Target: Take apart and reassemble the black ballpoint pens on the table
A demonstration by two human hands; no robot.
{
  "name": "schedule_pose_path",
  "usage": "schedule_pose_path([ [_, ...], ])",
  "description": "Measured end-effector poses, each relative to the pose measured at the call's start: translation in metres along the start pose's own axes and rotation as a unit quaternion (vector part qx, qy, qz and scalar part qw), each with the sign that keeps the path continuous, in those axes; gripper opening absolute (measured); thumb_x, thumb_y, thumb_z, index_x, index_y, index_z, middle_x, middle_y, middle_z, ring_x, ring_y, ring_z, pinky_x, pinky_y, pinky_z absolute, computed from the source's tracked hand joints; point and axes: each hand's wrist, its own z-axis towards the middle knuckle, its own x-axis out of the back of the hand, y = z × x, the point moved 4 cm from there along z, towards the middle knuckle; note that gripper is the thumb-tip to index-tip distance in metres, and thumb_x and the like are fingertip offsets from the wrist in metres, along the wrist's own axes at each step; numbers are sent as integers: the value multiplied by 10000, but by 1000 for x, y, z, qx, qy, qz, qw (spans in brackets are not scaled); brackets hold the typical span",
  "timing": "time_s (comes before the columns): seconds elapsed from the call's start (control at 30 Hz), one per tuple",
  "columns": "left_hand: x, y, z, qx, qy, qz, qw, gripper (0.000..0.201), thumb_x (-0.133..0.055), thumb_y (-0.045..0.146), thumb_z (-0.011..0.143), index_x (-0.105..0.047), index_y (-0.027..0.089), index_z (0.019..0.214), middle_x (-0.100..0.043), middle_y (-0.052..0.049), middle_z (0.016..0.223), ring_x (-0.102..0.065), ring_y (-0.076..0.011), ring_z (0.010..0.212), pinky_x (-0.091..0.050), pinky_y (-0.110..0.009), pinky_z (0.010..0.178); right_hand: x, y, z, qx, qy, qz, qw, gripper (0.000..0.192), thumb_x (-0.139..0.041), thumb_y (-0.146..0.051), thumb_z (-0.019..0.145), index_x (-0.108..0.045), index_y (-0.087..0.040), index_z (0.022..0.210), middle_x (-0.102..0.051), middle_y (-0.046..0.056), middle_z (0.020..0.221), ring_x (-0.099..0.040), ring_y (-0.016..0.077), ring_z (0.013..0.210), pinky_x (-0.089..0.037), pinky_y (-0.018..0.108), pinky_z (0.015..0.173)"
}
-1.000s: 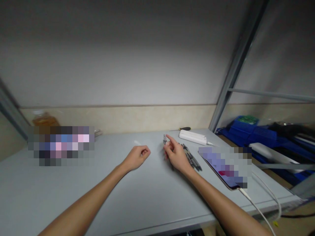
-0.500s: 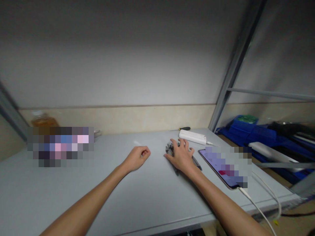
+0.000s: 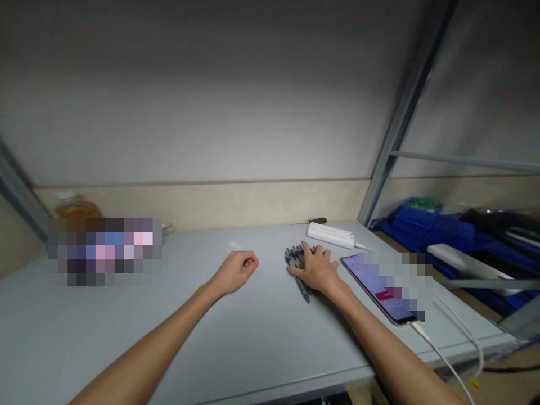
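Observation:
My right hand (image 3: 317, 269) lies flat, fingers spread, on a bunch of several dark pens (image 3: 296, 260) lying side by side on the grey table (image 3: 236, 337). The pens' tips stick out to the left of and below the hand. My left hand (image 3: 236, 270) rests on the table as a loose fist, a hand's width left of the pens; nothing shows inside it. A small white object (image 3: 235, 245) lies just beyond the left hand.
A phone (image 3: 386, 289) with a white cable (image 3: 447, 360) lies right of my right hand. A white power bank (image 3: 330, 235) and a screwdriver (image 3: 314, 221) sit behind it. A bottle (image 3: 76, 207) stands at the back left. Blue crates (image 3: 439, 233) and a metal rack post (image 3: 400, 124) are at right.
My right hand held one pen up a second ago; it has since come down flat on the bunch of pens and slid slightly right. The left hand has stayed still.

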Motion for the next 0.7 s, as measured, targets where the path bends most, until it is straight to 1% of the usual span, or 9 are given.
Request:
schedule_pose_path([
  [0.13, -1, -1, 0, 0, 2, 4, 1000, 251, -433, 285, 809, -610, 144, 701, -555, 9, 605, -467, -108, 576, -347, -218, 577, 0, -3, 0, 9, 3, 13, 1000, 784, -537, -494, 743, -258, -154, 1392, -397, 231, 1243, -355, 409, 1150, -363, 514, 804],
  [0.23, -1, -2, 0, -4, 3, 7, 1000, 245, -432, 273, 808, -608, 143, 695, -556, 8, 608, -468, -106, 578, -342, -216, 574, -1, -6, 0, 28, 12, 22, 999, 706, -505, -358, 774, -253, -122, 1390, -435, 239, 1202, -409, 394, 1111, -397, 457, 771],
  [0.33, -2, -1, 0, -6, 3, 7, 1000, 243, -432, 265, 807, -607, 143, 689, -566, 6, 616, -475, -107, 584, -343, -215, 575, 0, -9, 0, 38, 22, 21, 999, 661, -483, -260, 775, -267, -97, 1378, -473, 244, 1163, -486, 367, 1046, -405, 407, 753],
  [0.4, -2, -1, 0, -7, 2, 6, 1000, 243, -432, 262, 808, -606, 143, 688, -570, 5, 616, -480, -107, 584, -346, -214, 576, 1, -10, 1, 40, 23, 23, 999, 673, -490, -224, 760, -261, -82, 1377, -506, 241, 1125, -539, 343, 984, -405, 379, 737],
  [0.47, -1, 1, 0, -9, 2, 8, 1000, 243, -433, 263, 809, -606, 144, 686, -575, 3, 617, -486, -108, 584, -350, -214, 579, 2, -10, 1, 48, 15, 26, 998, 729, -522, -222, 734, -234, -73, 1387, -547, 231, 1072, -571, 329, 940, -403, 358, 723],
  [0.57, -1, 2, 0, -9, 3, 13, 1000, 242, -436, 265, 811, -604, 146, 684, -581, 1, 619, -489, -110, 583, -355, -213, 580, 4, -12, 0, 70, -8, 27, 997, 828, -583, -230, 681, -201, -99, 1404, -595, 201, 1011, -592, 315, 917, -398, 330, 698],
  [0.63, -1, 3, 0, -9, 3, 15, 1000, 241, -435, 263, 812, -603, 147, 684, -582, 0, 623, -490, -111, 585, -356, -213, 581, 5, -14, -1, 77, -18, 22, 997, 826, -596, -208, 654, -235, -112, 1390, -610, 189, 990, -600, 306, 902, -392, 314, 670],
  [0.7, 0, 4, 0, -9, 3, 14, 1000, 240, -434, 260, 813, -602, 146, 684, -581, -1, 626, -490, -111, 587, -356, -215, 583, 6, -15, -3, 78, -19, 15, 997, 743, -589, -193, 646, -322, -105, 1334, -616, 188, 970, -602, 304, 885, -384, 304, 639],
])
